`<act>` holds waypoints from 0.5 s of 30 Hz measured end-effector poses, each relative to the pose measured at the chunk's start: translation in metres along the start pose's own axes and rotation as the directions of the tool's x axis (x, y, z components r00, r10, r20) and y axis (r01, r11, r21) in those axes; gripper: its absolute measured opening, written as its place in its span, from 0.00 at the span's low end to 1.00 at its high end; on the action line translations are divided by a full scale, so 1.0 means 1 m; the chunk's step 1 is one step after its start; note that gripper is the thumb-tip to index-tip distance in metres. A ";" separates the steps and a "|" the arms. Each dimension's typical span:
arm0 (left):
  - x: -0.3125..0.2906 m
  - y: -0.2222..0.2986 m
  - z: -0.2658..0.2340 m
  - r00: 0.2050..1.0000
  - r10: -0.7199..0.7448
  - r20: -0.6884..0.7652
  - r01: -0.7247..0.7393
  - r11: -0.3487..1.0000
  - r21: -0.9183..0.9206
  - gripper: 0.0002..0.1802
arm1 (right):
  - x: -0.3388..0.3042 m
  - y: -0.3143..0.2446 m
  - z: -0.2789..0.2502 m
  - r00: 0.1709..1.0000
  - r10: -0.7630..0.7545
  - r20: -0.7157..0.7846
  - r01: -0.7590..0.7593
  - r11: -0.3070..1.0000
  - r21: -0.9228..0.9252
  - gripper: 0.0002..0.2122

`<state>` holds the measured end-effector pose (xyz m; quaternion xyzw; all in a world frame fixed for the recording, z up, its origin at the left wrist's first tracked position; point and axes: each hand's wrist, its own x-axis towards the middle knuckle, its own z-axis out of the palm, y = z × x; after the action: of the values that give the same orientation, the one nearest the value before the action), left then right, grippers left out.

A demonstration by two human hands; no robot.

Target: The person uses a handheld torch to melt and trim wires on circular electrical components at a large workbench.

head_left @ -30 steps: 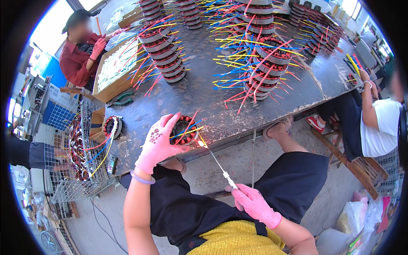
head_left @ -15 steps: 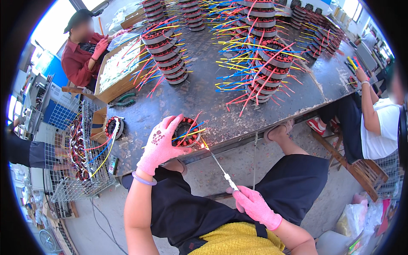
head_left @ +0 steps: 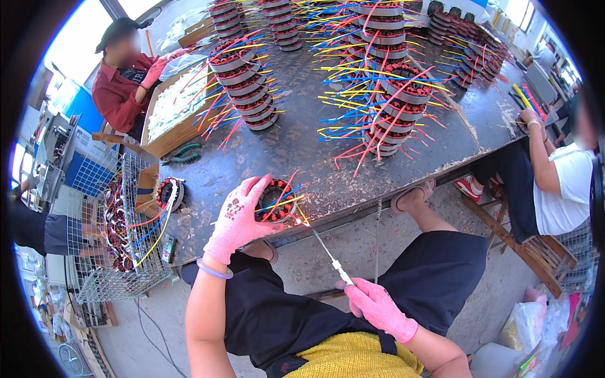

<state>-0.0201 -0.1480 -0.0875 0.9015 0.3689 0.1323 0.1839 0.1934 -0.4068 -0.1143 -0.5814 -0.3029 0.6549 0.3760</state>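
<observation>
My left hand point(head_left: 234, 217), in a pink glove, has its fingers around the near left side of a motor stator point(head_left: 275, 187). This ring of dark core and red windings sits at the table's front edge, with red, blue and yellow wires sticking out. A white-handled tool with a long thin metal neck point(head_left: 341, 271), like a long lighter, is gripped in my gloved right hand point(head_left: 382, 307). A small flame glows at its far tip, close beside the stator's right edge and a yellow wire end. The exact contact is too small to tell.
Tall stator stacks point(head_left: 247, 85) with wires jutting out stand on the dark table point(head_left: 315, 151). Another stator point(head_left: 169, 193) lies left, near green-handled pliers point(head_left: 183, 153) and a cardboard box point(head_left: 167, 143). A wire basket point(head_left: 120, 280) holds more stators. Co-workers sit left and right.
The flame tip has shifted slightly down and left, near the stator's lower right edge. My hands keep their grips. The right co-worker's hands have moved lower; the left co-worker's hands have moved too.
</observation>
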 end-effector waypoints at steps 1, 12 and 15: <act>0.000 0.000 0.000 1.000 0.000 0.000 0.000 1.000 -0.001 0.56 | 0.000 -0.002 0.000 1.000 0.006 0.002 -0.006 1.000 -0.016 0.17; 0.001 0.004 -0.002 1.000 -0.009 0.004 0.009 1.000 -0.009 0.54 | 0.001 0.002 -0.001 1.000 -0.008 0.014 0.008 1.000 -0.001 0.18; 0.002 0.003 -0.001 1.000 -0.009 0.006 0.009 1.000 -0.004 0.54 | -0.001 -0.002 -0.001 1.000 0.005 0.007 -0.005 1.000 0.014 0.17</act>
<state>-0.0172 -0.1488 -0.0851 0.8998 0.3722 0.1294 0.1875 0.1944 -0.4067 -0.1119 -0.5771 -0.2981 0.6599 0.3776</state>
